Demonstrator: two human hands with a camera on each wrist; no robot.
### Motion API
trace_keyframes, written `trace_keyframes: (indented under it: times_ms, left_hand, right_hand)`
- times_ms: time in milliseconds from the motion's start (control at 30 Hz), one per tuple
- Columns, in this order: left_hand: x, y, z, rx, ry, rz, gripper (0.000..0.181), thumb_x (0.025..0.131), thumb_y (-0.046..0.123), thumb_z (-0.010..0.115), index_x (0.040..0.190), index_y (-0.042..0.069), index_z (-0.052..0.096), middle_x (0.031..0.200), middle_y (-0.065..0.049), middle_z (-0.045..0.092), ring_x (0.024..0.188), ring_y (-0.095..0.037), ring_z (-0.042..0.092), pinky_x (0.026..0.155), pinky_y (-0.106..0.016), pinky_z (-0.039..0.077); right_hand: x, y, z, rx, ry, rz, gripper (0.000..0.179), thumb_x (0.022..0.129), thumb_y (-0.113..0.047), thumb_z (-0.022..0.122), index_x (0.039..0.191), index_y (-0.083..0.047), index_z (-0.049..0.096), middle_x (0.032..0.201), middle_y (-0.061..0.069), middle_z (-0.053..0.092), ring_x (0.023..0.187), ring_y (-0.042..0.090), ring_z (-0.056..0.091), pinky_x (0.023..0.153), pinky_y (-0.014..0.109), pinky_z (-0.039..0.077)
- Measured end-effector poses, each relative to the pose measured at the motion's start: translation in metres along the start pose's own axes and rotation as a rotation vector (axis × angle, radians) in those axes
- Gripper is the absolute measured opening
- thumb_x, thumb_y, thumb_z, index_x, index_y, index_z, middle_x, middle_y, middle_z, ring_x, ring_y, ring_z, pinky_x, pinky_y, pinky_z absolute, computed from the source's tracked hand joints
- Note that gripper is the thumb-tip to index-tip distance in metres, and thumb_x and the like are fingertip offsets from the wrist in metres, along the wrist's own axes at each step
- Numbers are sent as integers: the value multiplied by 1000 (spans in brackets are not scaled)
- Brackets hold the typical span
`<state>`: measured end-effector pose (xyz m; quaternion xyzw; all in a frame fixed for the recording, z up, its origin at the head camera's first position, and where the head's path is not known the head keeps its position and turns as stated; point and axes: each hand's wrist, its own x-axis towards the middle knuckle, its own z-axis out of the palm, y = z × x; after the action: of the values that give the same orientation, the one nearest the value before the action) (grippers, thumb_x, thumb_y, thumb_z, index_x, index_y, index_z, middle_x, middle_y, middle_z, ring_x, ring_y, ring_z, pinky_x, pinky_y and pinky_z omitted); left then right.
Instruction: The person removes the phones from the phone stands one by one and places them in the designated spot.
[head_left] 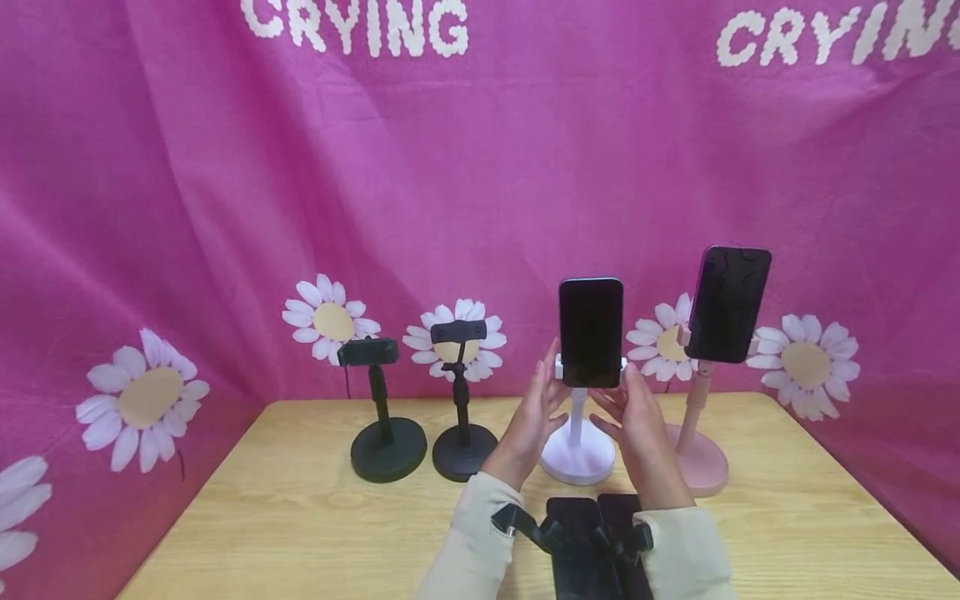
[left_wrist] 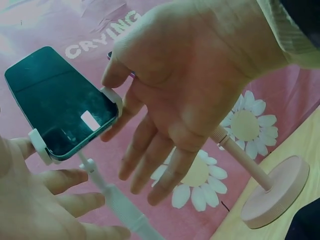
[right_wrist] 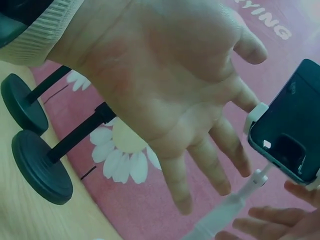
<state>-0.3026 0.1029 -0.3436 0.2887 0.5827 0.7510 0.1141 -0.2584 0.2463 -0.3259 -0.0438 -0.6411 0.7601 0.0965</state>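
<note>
The phone (head_left: 591, 333) is held up by the white stand (head_left: 577, 457), squarely between the two hands, its long axis near vertical, top end upward and leaning back a little, dark screen turned toward the person. Over to the left of the left hand (head_left: 531, 421), two dark stands (head_left: 387, 450) are seen, their holders set crosswise; just past the right hand (head_left: 641, 421), another phone (head_left: 729, 304) is carried by a pink stand (head_left: 697, 408), tipped with its top to the right, the stand's base partly hidden by that hand. Nearer than both hands, between the forearms, two flat phones (head_left: 581, 558) are laid on the table (head_left: 300, 517), partly blocked by black wrist mounts (head_left: 528, 523). And the hands: palms are turned inward, fingers spread apart and nearly straight, the white clamp (head_left: 558, 367) being met by fingertips on either side rather than gripped.
</note>
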Motion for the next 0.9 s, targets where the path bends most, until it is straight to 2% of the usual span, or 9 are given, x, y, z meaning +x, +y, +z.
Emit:
trace_keyframes:
  times_ms: [100, 267, 500, 733, 900]
  left_hand:
    - [0, -4, 0, 8, 4, -3, 58, 96, 66, 18, 151, 46, 14, 156, 2, 29, 143, -29, 26, 109, -65, 17]
    - [3, -9, 2, 16, 13, 6, 60, 97, 66, 17, 152, 45, 11, 157, 3, 26, 144, -27, 24, 109, -65, 16]
    - [5, -11, 5, -2, -14, 41, 54, 98, 63, 17, 150, 51, 7, 157, 8, 24, 145, -22, 21, 111, -63, 15]
    - [5, -13, 5, 0, -16, 49, 49, 98, 63, 17, 146, 58, 10, 157, 13, 21, 145, -21, 21, 111, -61, 17]
    - [3, -13, 3, 30, -2, 52, 52, 97, 64, 16, 148, 54, 11, 158, 13, 16, 146, -23, 18, 112, -60, 17]
  right_hand:
    - [1, 4, 1, 26, -11, -10, 63, 99, -59, 27, 146, -17, 28, 150, 14, 37, 136, 30, 39, 110, 51, 30]
    - [4, 10, 2, 80, -29, -43, 64, 99, -59, 28, 149, -19, 26, 151, 17, 36, 137, 31, 38, 110, 53, 28]
    - [8, 13, 1, 133, -36, -77, 55, 98, -60, 32, 139, -23, 37, 136, 3, 57, 136, 32, 40, 110, 53, 28]
    - [8, 15, 1, 107, -46, -76, 64, 96, -63, 32, 146, -22, 31, 148, 8, 44, 136, 27, 40, 111, 49, 29]
    - [7, 17, 2, 109, -52, -113, 61, 97, -60, 31, 145, -23, 34, 143, 2, 50, 138, 26, 38, 111, 51, 28]
